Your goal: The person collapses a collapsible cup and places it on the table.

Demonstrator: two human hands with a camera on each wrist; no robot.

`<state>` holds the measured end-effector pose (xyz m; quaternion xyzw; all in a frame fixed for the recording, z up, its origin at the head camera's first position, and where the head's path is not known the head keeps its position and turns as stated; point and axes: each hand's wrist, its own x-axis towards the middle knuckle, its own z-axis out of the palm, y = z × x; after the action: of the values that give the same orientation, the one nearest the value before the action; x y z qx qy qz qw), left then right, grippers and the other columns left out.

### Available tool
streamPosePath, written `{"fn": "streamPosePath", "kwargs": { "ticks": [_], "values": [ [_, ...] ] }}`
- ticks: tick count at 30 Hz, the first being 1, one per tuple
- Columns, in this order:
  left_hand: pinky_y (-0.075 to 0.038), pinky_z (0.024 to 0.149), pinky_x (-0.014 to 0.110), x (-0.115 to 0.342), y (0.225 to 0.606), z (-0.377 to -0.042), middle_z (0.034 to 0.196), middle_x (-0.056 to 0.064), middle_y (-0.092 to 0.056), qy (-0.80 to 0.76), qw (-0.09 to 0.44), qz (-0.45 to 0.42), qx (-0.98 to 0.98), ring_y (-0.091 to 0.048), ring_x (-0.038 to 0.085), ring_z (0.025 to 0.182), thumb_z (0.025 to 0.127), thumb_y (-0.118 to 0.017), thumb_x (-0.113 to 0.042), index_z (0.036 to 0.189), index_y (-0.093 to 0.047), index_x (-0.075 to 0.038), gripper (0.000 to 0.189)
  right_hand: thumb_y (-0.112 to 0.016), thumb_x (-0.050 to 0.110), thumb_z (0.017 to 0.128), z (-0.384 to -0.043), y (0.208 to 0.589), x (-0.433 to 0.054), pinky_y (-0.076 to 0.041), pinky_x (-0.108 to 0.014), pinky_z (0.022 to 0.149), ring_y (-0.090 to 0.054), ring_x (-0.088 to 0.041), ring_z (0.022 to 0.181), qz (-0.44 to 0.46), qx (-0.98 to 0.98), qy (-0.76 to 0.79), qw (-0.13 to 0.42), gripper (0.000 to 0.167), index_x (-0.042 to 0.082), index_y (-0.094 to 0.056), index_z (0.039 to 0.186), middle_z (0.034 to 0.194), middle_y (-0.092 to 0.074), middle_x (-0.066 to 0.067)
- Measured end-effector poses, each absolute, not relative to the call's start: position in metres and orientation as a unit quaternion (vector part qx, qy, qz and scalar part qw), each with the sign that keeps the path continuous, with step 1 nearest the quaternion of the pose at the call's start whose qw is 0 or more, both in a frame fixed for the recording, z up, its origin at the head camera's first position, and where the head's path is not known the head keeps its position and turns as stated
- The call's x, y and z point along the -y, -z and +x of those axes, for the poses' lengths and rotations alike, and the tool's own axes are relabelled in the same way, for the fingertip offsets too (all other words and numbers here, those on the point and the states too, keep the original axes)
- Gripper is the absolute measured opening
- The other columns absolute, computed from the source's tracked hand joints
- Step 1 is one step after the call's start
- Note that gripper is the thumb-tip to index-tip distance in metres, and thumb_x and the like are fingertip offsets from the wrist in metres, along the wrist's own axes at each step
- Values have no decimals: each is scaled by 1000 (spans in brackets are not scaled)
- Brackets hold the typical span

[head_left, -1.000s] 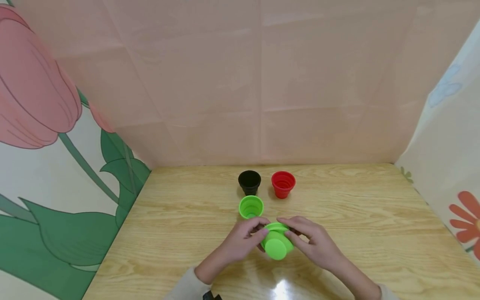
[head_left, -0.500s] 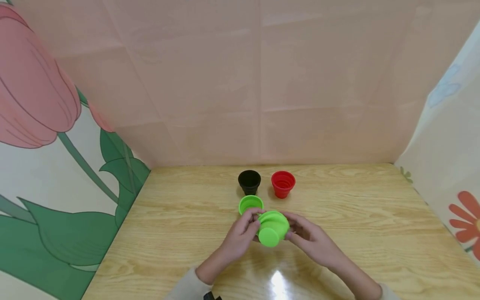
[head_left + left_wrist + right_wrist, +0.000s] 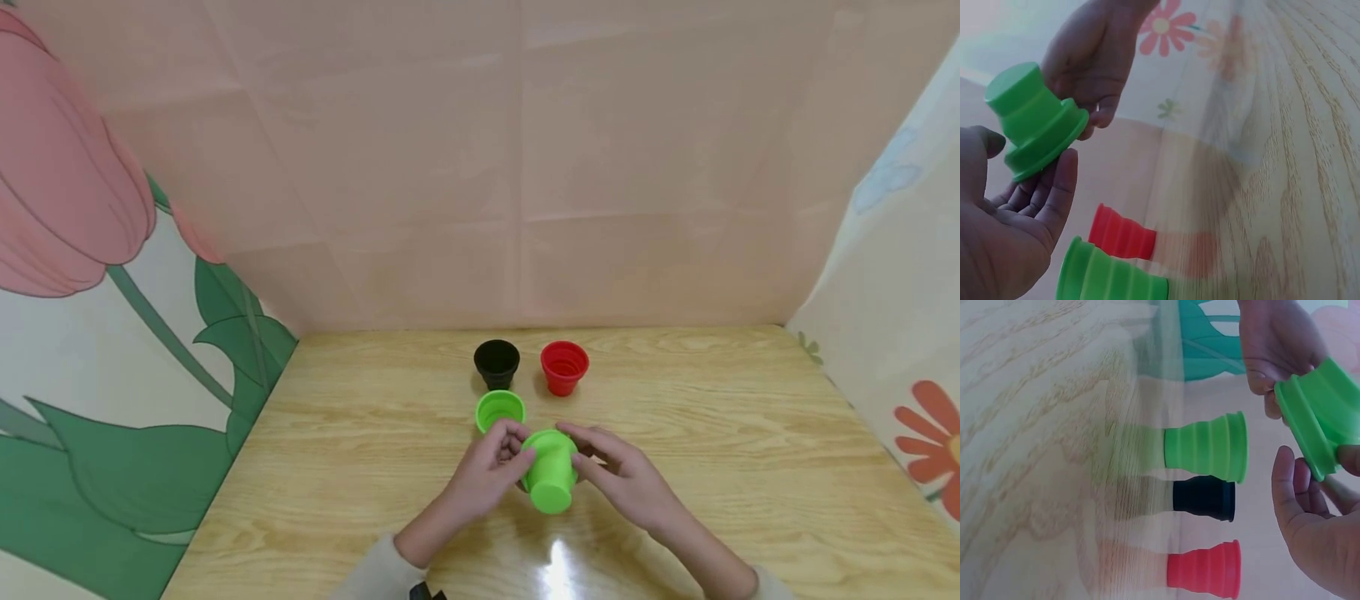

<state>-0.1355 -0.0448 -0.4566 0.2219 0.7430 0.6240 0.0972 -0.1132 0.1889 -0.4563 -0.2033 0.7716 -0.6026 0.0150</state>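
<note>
A bright green collapsible cup (image 3: 551, 482) is held in the air between both hands, its base turned toward me and its rim facing away. My left hand (image 3: 486, 473) pinches the rim side, thumb on the outer wall and fingers beneath. From the other side my right hand (image 3: 628, 479) grips it likewise, thumb against the wall. In the left wrist view the cup (image 3: 1035, 122) has uneven steps, with a fold bulging near its rim. A second green cup (image 3: 500, 407) stands upright just beyond my left fingers, partly covered by them in the head view.
Behind the green cup stand a black cup (image 3: 497, 363) and, to its right, a red cup (image 3: 564, 367), both upright with ringed walls. The wooden table (image 3: 712, 400) ends at a pink cloth backdrop (image 3: 420, 208). Flower-printed sheets flank both sides.
The held cup rose slightly, then came back down, its base swinging toward me. Its body looks longer and narrower than the squat, bulging shape before. Both hands keep hold; the standing cups stay put.
</note>
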Motion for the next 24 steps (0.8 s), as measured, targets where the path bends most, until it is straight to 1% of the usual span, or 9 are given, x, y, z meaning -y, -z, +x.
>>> {"fn": "streamPosePath", "kwargs": {
  "ticks": [2,6,9,11,14,16,20,24],
  "values": [
    [-61,70,29,43,457,-136,96,4,-62,-631,115,219,-736,-63,9,82,103,-60,-19,127,-54,-4,29,-59,11,103,-114,457,-188,-61,-33,81,-65,-10,104,-191,-775,602,12,39,4,-57,140,122,-64,-11],
    [-62,68,32,39,456,-136,97,6,-61,-635,142,216,-728,-65,11,77,104,-58,-20,135,-53,-4,35,-60,15,103,-114,456,-187,-62,-33,77,-64,-9,100,-165,-787,594,9,36,6,-60,138,112,-63,-10],
    [-63,67,35,37,455,-136,95,5,-62,-630,144,210,-734,-65,10,74,105,-57,-21,133,-55,-6,32,-61,15,102,-114,455,-186,-61,-33,73,-63,-10,96,-162,-794,586,8,35,7,-62,136,109,-64,-9],
    [-63,67,40,36,455,-136,95,6,-62,-631,147,209,-733,-65,10,73,105,-57,-21,130,-54,-6,30,-61,15,102,-114,455,-186,-61,-32,71,-63,-10,93,-162,-797,582,8,33,8,-63,135,109,-64,-9],
    [-62,67,47,34,455,-135,97,7,-62,-634,149,206,-730,-66,10,74,105,-57,-20,128,-51,-5,29,-60,16,103,-114,454,-186,-60,-31,72,-62,-9,90,-157,-801,578,14,33,8,-64,134,109,-64,-9],
    [-62,68,49,33,455,-135,98,7,-63,-635,149,205,-729,-66,10,75,105,-57,-20,127,-50,-4,29,-60,17,103,-114,453,-186,-60,-32,73,-63,-9,90,-146,-803,578,23,33,7,-64,134,109,-65,-9],
    [-62,69,50,32,455,-135,101,7,-63,-630,150,202,-735,-67,10,76,105,-57,-22,128,-50,-4,30,-60,20,103,-113,452,-186,-60,-33,75,-63,-8,94,-121,-809,574,39,34,6,-64,134,115,-67,-10],
    [-63,69,42,33,455,-136,106,5,-66,-610,153,192,-753,-67,9,80,104,-58,-26,130,-53,-6,33,-62,19,102,-114,452,-185,-61,-34,73,-63,-8,90,-114,-815,567,31,33,6,-66,131,112,-67,-9]
  ]
}}
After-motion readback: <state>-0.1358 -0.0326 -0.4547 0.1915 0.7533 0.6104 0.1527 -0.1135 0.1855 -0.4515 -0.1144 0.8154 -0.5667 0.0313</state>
